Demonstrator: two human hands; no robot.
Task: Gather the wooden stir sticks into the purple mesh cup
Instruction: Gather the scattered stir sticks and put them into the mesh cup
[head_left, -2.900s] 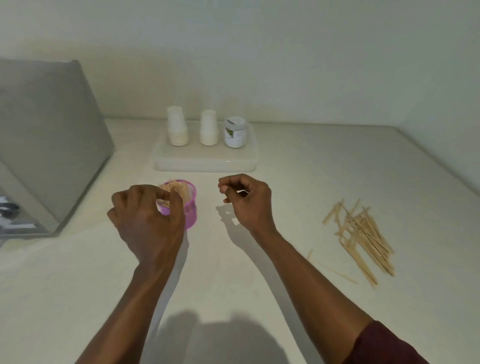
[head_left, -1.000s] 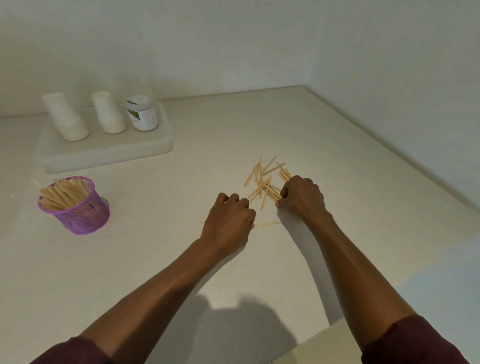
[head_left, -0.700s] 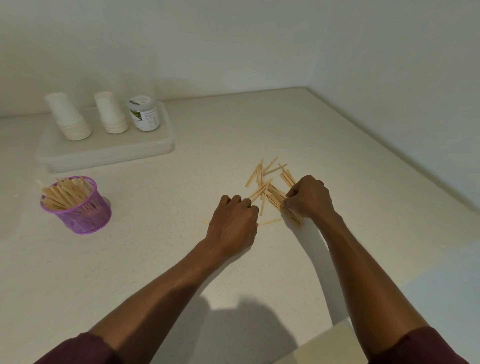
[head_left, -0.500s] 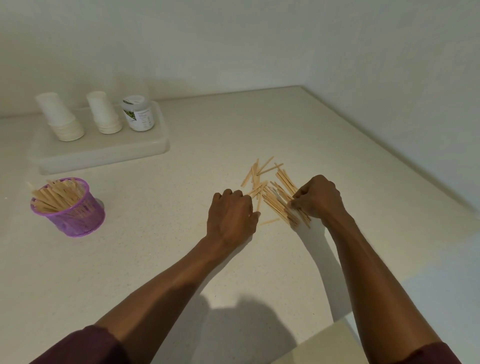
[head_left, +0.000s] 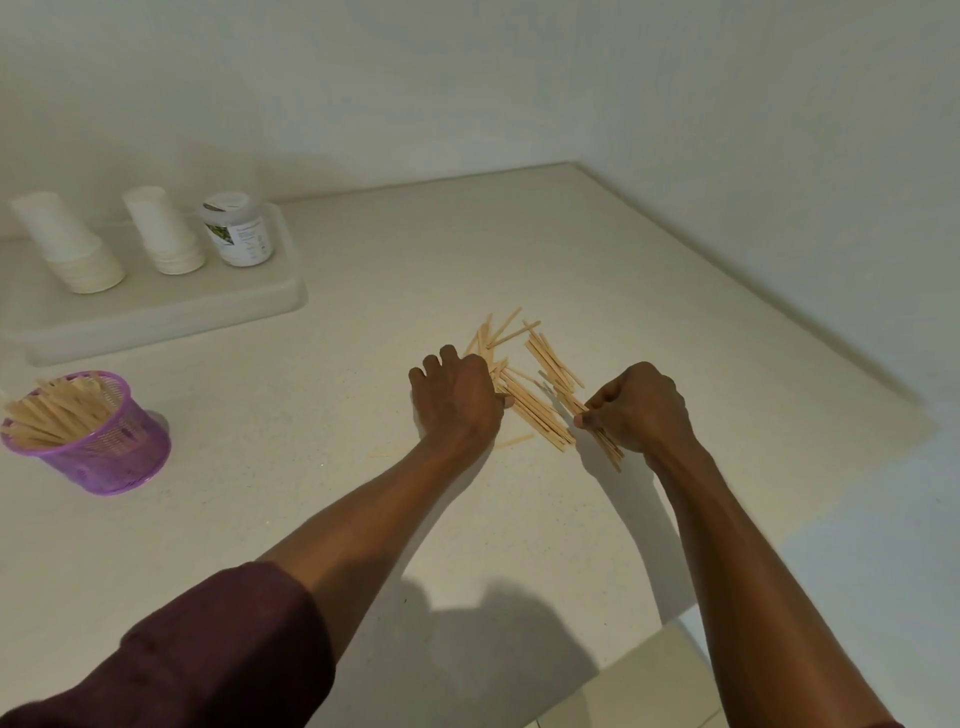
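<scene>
Your task is partly complete. The purple mesh cup (head_left: 98, 441) stands at the left of the counter (head_left: 311, 467), well apart from both hands, and already holds a dense bundle of sticks that lean over its rim. A loose pile of wooden stir sticks (head_left: 524, 379) lies on the counter between your hands, with one or two stray sticks just in front of it. Judge roughly half the work as outstanding: the whole pile must be carried across to the cup.

Your left hand (head_left: 457, 400) rests knuckles-up on the left edge of the pile, fingers curled and pressed together; whether it grips any sticks underneath cannot be told. Your right hand (head_left: 639, 410) is closed, thumb and fingertips pinching a small bunch of sticks whose ends project below the fist.

At the back left a white tray (head_left: 156, 317) carries two stacks of upturned paper cups (head_left: 67, 244) and a small jar (head_left: 239, 228) with a white lid. The jar bears a label with a dark leaf-like graphic and lines of print; the writing is too small to read, and no brand can be identified
</scene>
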